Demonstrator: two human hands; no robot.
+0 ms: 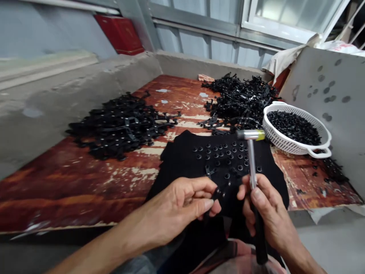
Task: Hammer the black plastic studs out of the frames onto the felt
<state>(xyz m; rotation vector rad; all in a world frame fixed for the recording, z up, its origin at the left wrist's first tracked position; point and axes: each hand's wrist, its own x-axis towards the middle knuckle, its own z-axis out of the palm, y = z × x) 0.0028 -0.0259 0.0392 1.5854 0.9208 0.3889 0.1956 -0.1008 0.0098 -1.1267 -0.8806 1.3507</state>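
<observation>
Head camera, looking down: the left hand (179, 209) is curled, thumb and fingertips pinching a small black strap piece (217, 192) right at the near edge of the black pad (182, 160). The piece is thin, dark and flat, and much of it is hidden by the fingers. The right hand (266, 213) is closed around the dark handle of a small hammer (251, 160), held nearly upright, its shiny shaft rising over the pad and its head, steel at one end and yellow at the other, hanging above the pad's far edge.

The pad lies on a worn red-brown wooden board (85, 179), and it is dotted with rows of little black studs (225, 152), just beyond both hands. The hammer shaft crosses in front of some of those studs.

Out to the left, a tangled heap of black straps (122, 125) sits on the board, well apart from the hands. At the back right, a second heap (239, 101), looser and spikier.

Beside that, a white plastic colander (321, 150) with handles, holding a mound of small black studs like those on the pad. A few loose ones lie scattered on the board near it. A grey spotted panel (336, 125) stands just behind the colander.
</observation>
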